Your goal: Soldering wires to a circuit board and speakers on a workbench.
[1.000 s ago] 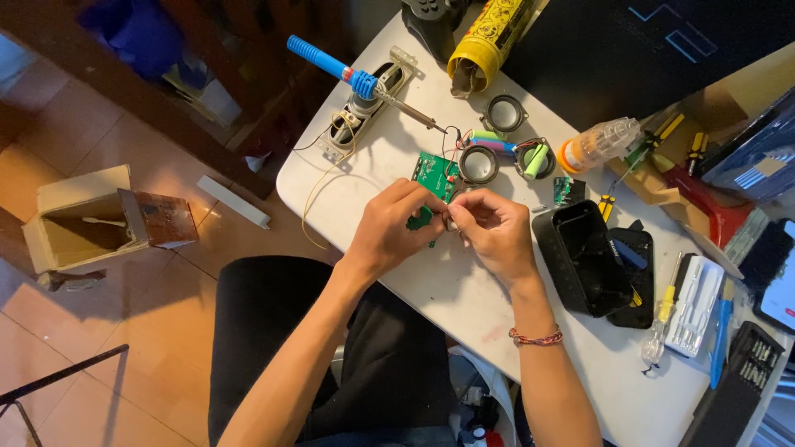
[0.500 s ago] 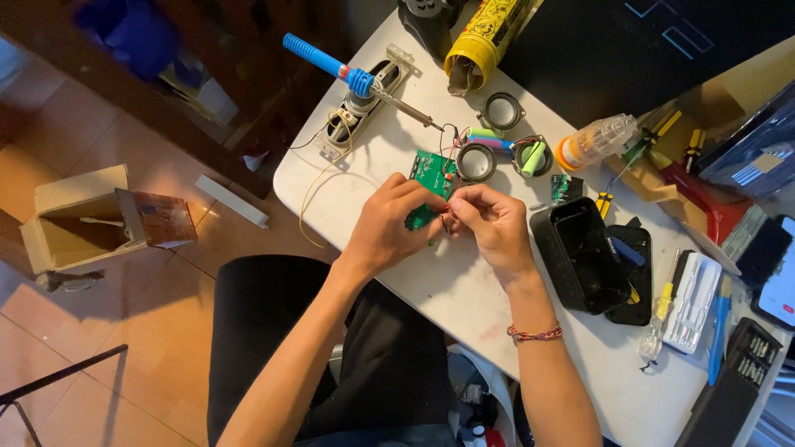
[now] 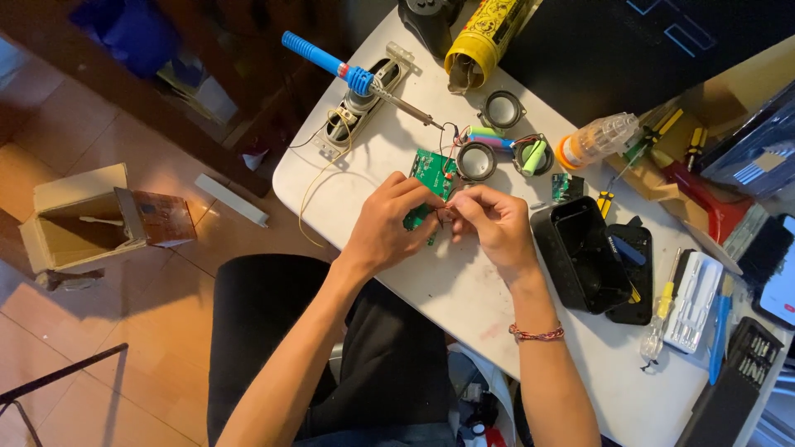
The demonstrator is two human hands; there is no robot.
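left hand (image 3: pixel 387 225) fingers pinch green circuit board (image 3: pixel 432 175) edge, held just above white worktop (image 3: pixel 464 290). right hand (image 3: pixel 495 223) fingers pinch thin wires at board. steady wrists on worktop; avoid tugging leads toward small speaker (image 3: pixel 476 161).

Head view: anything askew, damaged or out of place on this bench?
Yes: the open cardboard box lies tipped on its side on the floor, and the yellow can lies on its side on the white table. Both hands hold the green circuit board.
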